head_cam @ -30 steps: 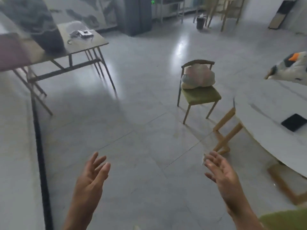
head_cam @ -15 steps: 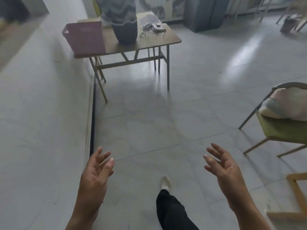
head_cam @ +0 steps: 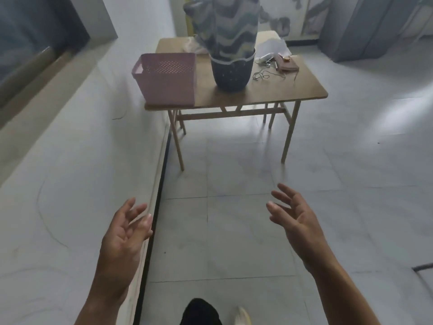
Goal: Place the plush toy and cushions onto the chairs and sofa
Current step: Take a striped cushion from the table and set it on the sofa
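Observation:
A cushion with a wavy grey and blue pattern (head_cam: 226, 26) stands upright in a dark perforated basket (head_cam: 232, 73) on a wooden table (head_cam: 281, 90) ahead of me. My left hand (head_cam: 124, 233) and my right hand (head_cam: 295, 219) are raised low in the foreground, both empty with fingers spread, well short of the table. No chair, sofa or plush toy is in view.
A pink perforated basket (head_cam: 167, 78) sits at the table's left front corner. Cables, papers and a small brown case (head_cam: 287, 65) lie on its right side. A raised pale platform with a dark edge (head_cam: 157, 207) runs along my left. Grey tiled floor surrounds the table.
My view has swung left: the chair with the pink cushion and the white table with the plush toy have left the frame. The wooden table is now centred and nearer. Both hands stay empty.

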